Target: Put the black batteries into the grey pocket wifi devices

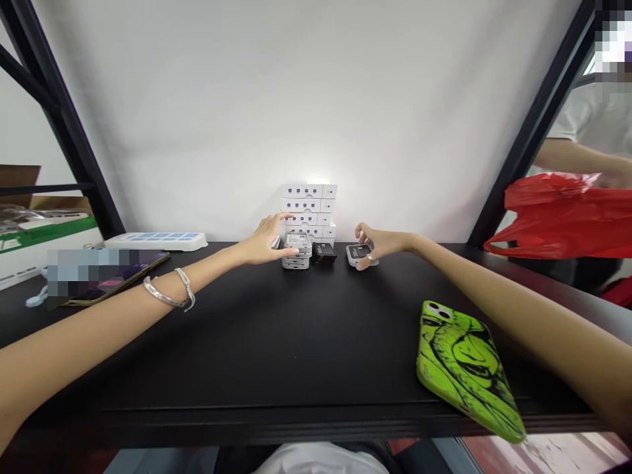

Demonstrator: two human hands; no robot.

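My left hand (266,240) is open, its fingers spread and its thumb tip at the front of a short stack of white, rounded flat devices (297,253). A bit of something white shows behind that palm. Just right of the stack lies a pile of black, flat battery-like blocks (324,252). Further right, one white-framed device with a black printed block in it (356,253) rests on the table. Over its right side is my right hand (378,243), fingers curved and apart, thumb at the near edge; contact is hard to tell.
White boxes (309,205) are stacked against the wall. A power strip (157,241) and a tablet-like device (118,276) lie left, beside a carton (54,247). A green-cased phone (467,368) overhangs the front edge. At right, a person's arm (582,161) is by a red bag (567,214).
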